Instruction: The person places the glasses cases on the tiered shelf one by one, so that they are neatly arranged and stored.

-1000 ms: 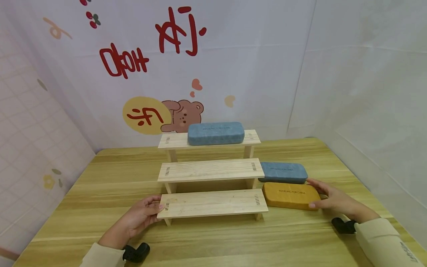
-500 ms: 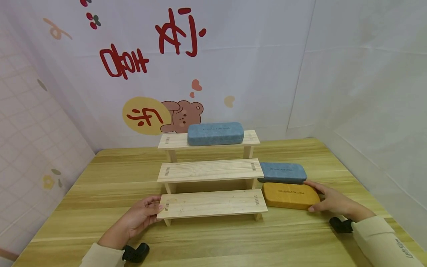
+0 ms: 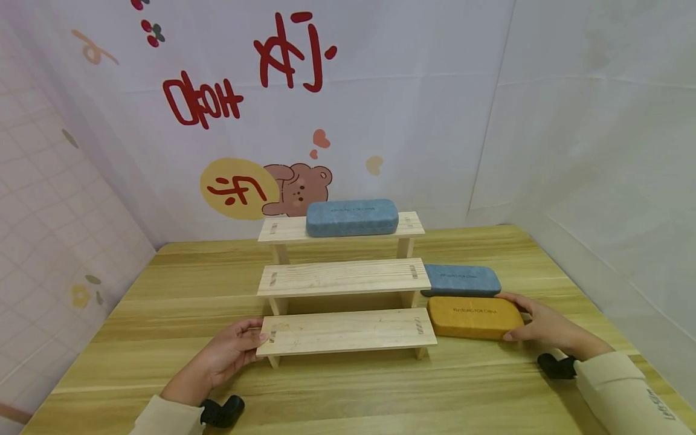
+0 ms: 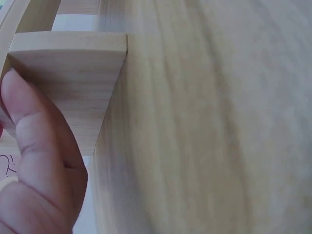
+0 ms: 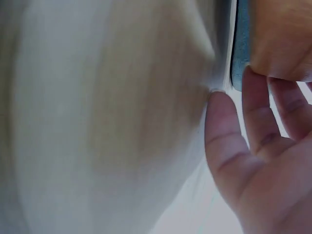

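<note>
In the head view my left hand [image 3: 234, 353] pinches the left end of the lowest board of a three-tier wooden display stand [image 3: 348, 332], thumb on top. A bent finger lies by the stand's leg [image 4: 73, 63] in the left wrist view. At the right, my right hand [image 3: 549, 326] holds the right end of a mustard-yellow glasses case [image 3: 473, 317] with thumb in front and fingers behind. In the right wrist view its fingertips meet the case [image 5: 282, 39], whose end seems slightly raised. Behind it lies a blue glasses case [image 3: 462, 281], partly hidden by the stand.
Another blue glasses case [image 3: 352, 217] sits on the stand's top board. The wood-grain table [image 3: 348, 399] carries everything. A printed white cloth [image 3: 413, 109] hangs behind and along both sides. Each wrist wears a black camera band [image 3: 222, 412].
The yellow case's front edge has risen slightly, and its lettering is now blurred. My right hand has shifted a little with it. My left hand and the stand stay put.
</note>
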Action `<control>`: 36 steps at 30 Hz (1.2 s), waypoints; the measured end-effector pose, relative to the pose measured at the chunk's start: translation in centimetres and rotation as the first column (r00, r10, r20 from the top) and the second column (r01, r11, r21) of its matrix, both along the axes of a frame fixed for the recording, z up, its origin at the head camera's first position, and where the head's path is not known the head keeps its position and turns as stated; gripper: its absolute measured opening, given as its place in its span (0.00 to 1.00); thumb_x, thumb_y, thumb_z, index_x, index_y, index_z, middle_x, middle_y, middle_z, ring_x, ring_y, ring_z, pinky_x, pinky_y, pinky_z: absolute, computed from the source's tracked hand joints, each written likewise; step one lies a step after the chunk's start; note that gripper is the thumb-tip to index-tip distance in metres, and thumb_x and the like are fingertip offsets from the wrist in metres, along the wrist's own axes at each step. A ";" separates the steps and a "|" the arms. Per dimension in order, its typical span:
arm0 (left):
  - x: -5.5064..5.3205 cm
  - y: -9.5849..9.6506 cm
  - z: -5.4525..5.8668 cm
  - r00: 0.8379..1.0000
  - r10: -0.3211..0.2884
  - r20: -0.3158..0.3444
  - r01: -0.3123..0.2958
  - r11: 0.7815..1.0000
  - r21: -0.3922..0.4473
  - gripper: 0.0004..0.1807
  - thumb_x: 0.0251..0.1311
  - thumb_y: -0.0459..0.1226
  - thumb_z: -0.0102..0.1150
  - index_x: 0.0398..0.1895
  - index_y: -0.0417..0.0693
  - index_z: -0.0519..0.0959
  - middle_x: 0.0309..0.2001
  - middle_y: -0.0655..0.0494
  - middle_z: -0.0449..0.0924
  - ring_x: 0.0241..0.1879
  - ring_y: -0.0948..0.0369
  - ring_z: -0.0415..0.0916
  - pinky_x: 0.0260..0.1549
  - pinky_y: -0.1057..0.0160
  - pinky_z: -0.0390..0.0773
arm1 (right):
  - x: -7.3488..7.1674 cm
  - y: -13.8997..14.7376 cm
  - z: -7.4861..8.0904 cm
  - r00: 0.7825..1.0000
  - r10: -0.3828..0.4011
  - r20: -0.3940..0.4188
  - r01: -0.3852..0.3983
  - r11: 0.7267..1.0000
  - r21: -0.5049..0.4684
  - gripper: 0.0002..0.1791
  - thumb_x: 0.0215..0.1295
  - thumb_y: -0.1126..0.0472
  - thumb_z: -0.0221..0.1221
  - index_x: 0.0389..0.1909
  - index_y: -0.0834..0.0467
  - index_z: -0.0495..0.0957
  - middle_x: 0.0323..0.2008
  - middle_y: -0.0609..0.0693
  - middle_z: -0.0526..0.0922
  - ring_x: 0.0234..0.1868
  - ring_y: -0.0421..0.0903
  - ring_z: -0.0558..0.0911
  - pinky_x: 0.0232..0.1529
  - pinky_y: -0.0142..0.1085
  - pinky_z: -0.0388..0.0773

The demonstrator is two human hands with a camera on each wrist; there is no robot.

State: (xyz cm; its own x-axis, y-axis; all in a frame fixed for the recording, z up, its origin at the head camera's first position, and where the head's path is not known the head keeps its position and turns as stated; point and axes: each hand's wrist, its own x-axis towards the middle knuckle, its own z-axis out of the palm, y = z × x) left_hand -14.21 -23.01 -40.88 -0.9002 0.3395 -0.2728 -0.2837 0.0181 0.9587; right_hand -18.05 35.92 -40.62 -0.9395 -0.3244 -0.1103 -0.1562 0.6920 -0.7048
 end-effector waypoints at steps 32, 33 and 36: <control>0.2 0.1 0.2 1.000 0.024 0.009 -0.023 0.999 -0.027 0.34 0.69 0.31 0.50 0.68 0.22 0.46 0.46 0.53 0.73 0.40 0.64 0.77 0.37 0.66 0.78 | 1.5 1.5 2.9 0.996 -0.039 -0.086 0.015 0.965 -0.263 0.39 0.58 0.71 0.63 0.70 0.56 0.59 0.47 0.39 0.74 0.41 0.38 0.78 0.35 0.34 0.78; 0.2 0.1 0.2 1.000 0.023 0.009 -0.023 0.999 -0.026 0.34 0.69 0.31 0.50 0.68 0.22 0.46 0.46 0.53 0.73 0.40 0.64 0.77 0.37 0.66 0.78 | 1.5 1.5 3.1 0.995 -0.045 -0.093 0.018 0.963 -0.270 0.39 0.58 0.72 0.63 0.70 0.54 0.59 0.47 0.38 0.73 0.42 0.37 0.78 0.35 0.34 0.79; 0.2 0.2 0.3 1.000 0.025 0.009 -0.025 0.999 -0.025 0.33 0.69 0.31 0.50 0.67 0.21 0.47 0.45 0.54 0.73 0.40 0.64 0.77 0.37 0.66 0.78 | 1.4 1.5 3.6 0.991 -0.060 -0.118 0.025 0.961 -0.276 0.40 0.58 0.72 0.63 0.71 0.53 0.59 0.49 0.35 0.73 0.43 0.34 0.78 0.35 0.33 0.79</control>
State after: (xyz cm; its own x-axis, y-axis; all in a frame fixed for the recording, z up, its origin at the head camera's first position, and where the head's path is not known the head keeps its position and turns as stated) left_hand -14.05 -22.85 -40.61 -0.9057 0.3099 -0.2893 -0.2933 0.0347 0.9554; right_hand -16.64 37.44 -37.00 -0.9537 -0.2853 0.0948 -0.2287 0.4839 -0.8447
